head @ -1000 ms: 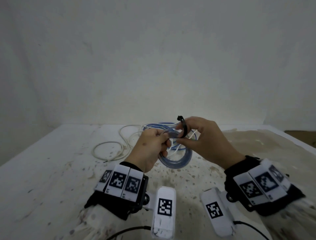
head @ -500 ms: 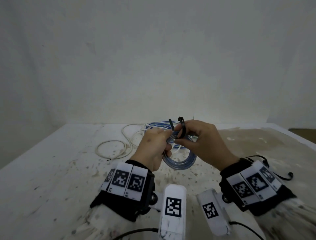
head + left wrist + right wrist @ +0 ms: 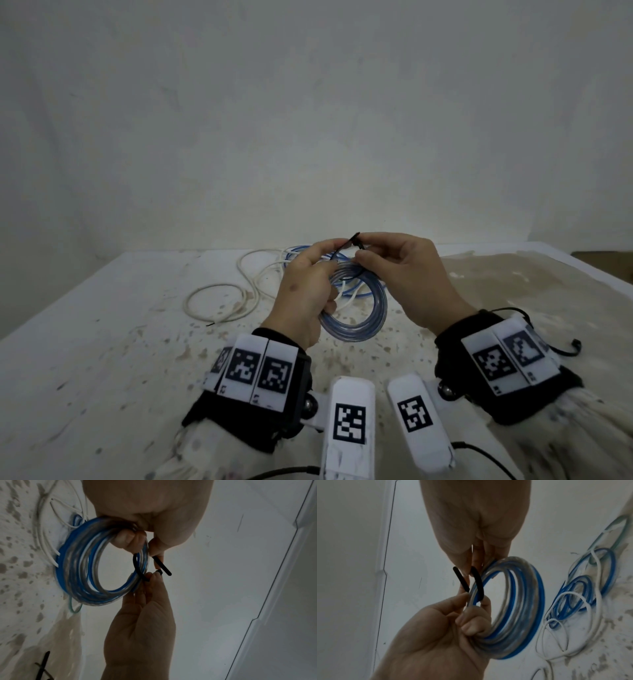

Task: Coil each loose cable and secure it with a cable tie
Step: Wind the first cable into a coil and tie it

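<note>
L hand: our left hand (image 3: pixel 305 291) is curling its lower fingers round the coiled blue cable (image 3: pixel 356 308) & pinching one end of the black cable tie (image 3: pixel 346 248) w/ thumb and forefinger.
R hand: our right hand (image 3: pixel 404 274) is pinching the tie's other end at the fingertips, rest of the fingers bent.
Coil: we're holding it up off the desk (image 3: pixel 102 359), between both hands, roughly upright.
Head view: we're seeing only the tie's top bit poking out between the hands; a loose white cable (image 3: pixel 219 301) is lying on the desk to the left, more blue loops behind the hands.
L wrist view: here we're seeing the tie (image 3: pixel 139 569) hooking round the coil's strands, its two ends apart, not joined. Spare black ties (image 3: pixel 43 665) are lying on the desk, blurred.
R wrist view: this one's showing the tie (image 3: pixel 477 584) as a U over the bundle, plus the uncoiled blue cables (image 3: pixel 583 585) & white ones tangled on the desk.
</note>
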